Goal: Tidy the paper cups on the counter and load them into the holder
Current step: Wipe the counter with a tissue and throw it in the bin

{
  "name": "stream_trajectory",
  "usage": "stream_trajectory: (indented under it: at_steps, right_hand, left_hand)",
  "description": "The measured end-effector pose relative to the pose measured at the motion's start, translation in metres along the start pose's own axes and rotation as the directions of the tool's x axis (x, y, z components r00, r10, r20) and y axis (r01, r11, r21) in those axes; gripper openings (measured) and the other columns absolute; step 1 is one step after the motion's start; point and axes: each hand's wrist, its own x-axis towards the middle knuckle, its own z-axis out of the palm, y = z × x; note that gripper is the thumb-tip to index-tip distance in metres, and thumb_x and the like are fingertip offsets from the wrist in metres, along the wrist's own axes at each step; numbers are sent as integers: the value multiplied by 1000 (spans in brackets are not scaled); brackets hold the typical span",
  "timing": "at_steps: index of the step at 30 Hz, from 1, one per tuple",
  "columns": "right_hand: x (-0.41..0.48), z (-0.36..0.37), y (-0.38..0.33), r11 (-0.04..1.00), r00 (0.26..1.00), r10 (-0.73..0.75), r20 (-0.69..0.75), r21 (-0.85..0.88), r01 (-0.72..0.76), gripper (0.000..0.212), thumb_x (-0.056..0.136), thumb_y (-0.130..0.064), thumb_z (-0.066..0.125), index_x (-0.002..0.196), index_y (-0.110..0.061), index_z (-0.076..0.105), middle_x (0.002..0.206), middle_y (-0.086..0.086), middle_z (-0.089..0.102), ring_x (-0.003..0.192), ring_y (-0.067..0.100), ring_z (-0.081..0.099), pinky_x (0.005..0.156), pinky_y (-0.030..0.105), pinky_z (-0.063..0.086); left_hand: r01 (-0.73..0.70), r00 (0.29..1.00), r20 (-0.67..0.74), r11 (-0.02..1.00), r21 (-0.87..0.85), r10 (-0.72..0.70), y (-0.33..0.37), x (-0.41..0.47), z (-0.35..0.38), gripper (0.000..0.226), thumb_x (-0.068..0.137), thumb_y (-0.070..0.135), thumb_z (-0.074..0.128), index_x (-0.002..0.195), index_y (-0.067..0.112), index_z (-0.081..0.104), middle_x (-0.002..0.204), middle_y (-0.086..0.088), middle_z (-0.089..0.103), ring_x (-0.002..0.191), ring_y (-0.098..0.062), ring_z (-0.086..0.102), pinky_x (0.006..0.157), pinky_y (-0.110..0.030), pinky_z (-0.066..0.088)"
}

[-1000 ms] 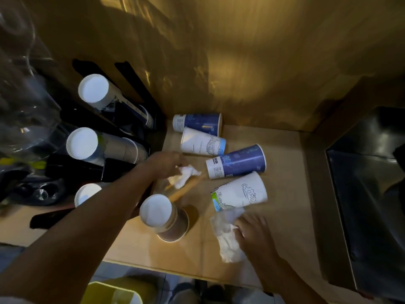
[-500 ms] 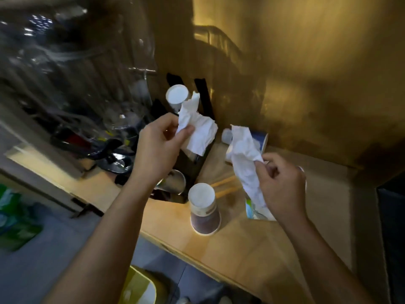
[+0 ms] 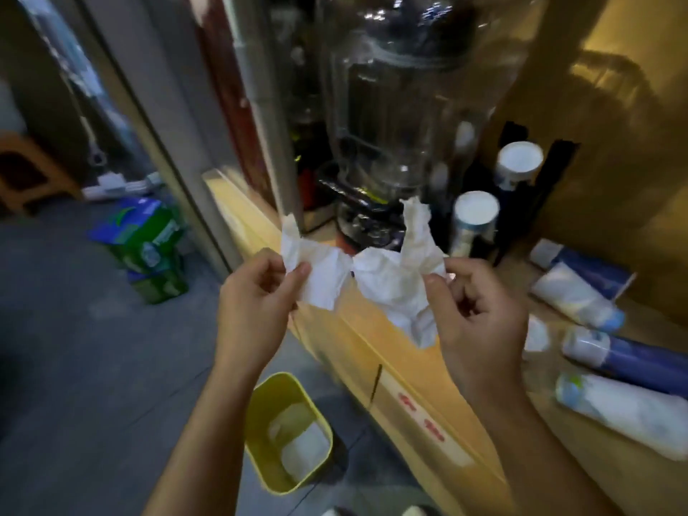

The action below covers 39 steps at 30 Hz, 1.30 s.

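My left hand (image 3: 257,296) pinches a crumpled white tissue (image 3: 316,277), and my right hand (image 3: 480,310) pinches a second, larger crumpled tissue (image 3: 398,288). Both are held up side by side in front of the counter's edge. Several paper cups lie on their sides on the wooden counter (image 3: 428,370) at the right: a white one (image 3: 577,299), a blue one (image 3: 633,359), another white one (image 3: 625,411). Two stacks of cups (image 3: 474,221) stand with white bottoms up in the black holder (image 3: 521,195) at the back.
A yellow waste bin (image 3: 286,433) stands on the grey floor below my hands, with white paper inside. A large clear jar (image 3: 402,106) rises behind the tissues. Green packages (image 3: 149,240) lie on the floor at the left.
The view has swung left and away from the counter. Both hands lifted the tissues off the counter and brought them together over the counter's edge, above the yellow bin.
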Motion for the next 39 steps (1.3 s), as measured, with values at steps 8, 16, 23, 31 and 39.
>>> stream_trajectory:
  at_steps: [8,16,23,31,39]
  right_hand:
    - [-71,124,43,983,928,155,339,44,-181,13,77,-14,58,83,-6,65,63,5,56,61,13,49,56,12,37]
    - [-178,220,162,814,712,507,486,3,-581,25,79,4,65,87,-19,67,85,6,69,71,-2,60,62,7,46]
    - [-319,274,318,813,483,580,656,-428,-395,17,85,-7,61,101,-11,66,96,10,69,90,29,62,76,31,46]
    - [-400,290,434,747,-156,609,778,-495,444,41,90,-23,41,131,-23,37,139,4,45,126,26,37,101,44,25]
    - [-332,286,377,815,-81,514,854,-456,357,31,92,-21,45,120,-10,45,122,14,56,107,36,52,84,42,42]
  left_hand:
    - [412,899,-234,897,160,-371,-135,-39,-69,25,83,15,66,62,23,56,52,5,44,47,-6,42,50,-19,35]
    - [665,640,-481,746,-43,-598,-288,-91,-29,7,89,25,56,95,26,55,78,1,65,74,-26,66,66,-42,56]
    - [701,703,-359,511,498,-614,-464,-145,42,6,88,19,52,86,24,50,73,3,65,66,-26,61,59,-29,42]
    - [76,411,327,389,918,-851,-578,-194,85,53,90,52,43,133,22,44,145,-5,43,135,-29,35,114,-47,15]
    - [196,526,293,449,872,-799,-502,-155,50,32,93,28,40,120,13,48,123,-15,59,110,-38,57,93,-41,42]
